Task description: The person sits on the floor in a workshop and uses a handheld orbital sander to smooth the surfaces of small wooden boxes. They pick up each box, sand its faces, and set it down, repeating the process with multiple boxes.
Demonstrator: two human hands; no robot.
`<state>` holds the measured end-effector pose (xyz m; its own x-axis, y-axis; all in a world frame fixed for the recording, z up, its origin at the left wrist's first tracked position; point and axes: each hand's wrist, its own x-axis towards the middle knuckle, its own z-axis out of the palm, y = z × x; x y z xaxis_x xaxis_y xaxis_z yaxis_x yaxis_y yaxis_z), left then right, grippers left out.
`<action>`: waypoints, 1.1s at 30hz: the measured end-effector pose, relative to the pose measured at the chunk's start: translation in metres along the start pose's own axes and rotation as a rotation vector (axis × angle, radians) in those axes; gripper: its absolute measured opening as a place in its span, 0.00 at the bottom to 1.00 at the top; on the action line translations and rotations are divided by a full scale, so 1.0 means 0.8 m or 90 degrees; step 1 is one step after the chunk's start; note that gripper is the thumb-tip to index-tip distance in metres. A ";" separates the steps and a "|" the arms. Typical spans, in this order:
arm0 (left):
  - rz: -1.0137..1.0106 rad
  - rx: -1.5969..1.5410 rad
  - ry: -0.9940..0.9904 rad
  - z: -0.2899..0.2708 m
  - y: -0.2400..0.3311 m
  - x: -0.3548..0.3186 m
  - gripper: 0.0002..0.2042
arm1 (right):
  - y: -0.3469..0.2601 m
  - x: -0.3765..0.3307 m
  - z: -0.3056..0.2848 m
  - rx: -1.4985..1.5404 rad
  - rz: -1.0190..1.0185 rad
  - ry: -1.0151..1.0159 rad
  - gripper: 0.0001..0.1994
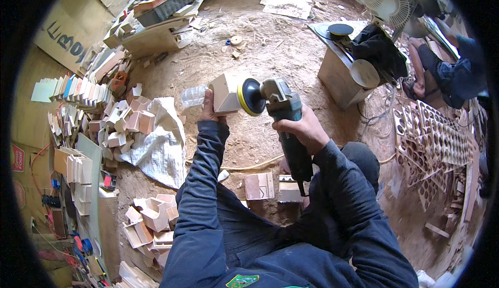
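Wooden box [224, 91] clasped in left hand [208, 107]; right hand [305, 130] clamps sander [278, 112] above scattered offcuts [127, 124].

Bright, even daylight; sharp centre, fisheye-bent dark rim.

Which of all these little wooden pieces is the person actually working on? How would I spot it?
Start at the dark-sleeved arms rising from the bottom of the picture. The left hand holds up a small pale wooden box piece, pressed against the yellow-rimmed black disc of the power sander that the right hand grips. Unlike the similar pieces heaped on the floor, it alone is lifted in the air.
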<state>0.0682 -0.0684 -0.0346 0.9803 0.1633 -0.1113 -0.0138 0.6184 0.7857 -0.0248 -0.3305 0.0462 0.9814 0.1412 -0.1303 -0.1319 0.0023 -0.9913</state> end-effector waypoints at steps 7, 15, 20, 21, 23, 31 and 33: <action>-0.010 -0.068 -0.057 0.003 0.021 -0.008 0.33 | 0.010 0.003 -0.020 0.003 0.037 0.101 0.23; 0.018 -0.029 -0.003 0.014 0.007 -0.015 0.36 | 0.009 0.004 -0.005 -0.041 -0.046 0.096 0.26; -0.040 -0.015 0.024 0.016 -0.003 -0.025 0.34 | -0.001 0.003 0.013 -0.064 -0.106 0.068 0.27; -0.052 -0.023 0.014 0.017 -0.005 -0.028 0.35 | -0.003 0.002 0.018 -0.070 -0.113 0.059 0.27; -0.059 -0.028 -0.026 0.020 -0.008 -0.030 0.38 | -0.005 0.000 0.021 -0.099 -0.155 0.050 0.29; -0.159 -0.011 0.151 0.005 0.010 -0.007 0.43 | 0.038 0.012 0.002 -0.046 -0.036 0.099 0.29; -0.204 -0.135 0.127 -0.001 0.022 0.003 0.42 | 0.053 0.015 -0.006 -0.087 -0.013 0.115 0.24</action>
<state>0.0701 -0.0564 -0.0219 0.8842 0.0699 -0.4619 0.2251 0.8027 0.5523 -0.0178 -0.3335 0.0022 0.9943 -0.0371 -0.0999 -0.1040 -0.1325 -0.9857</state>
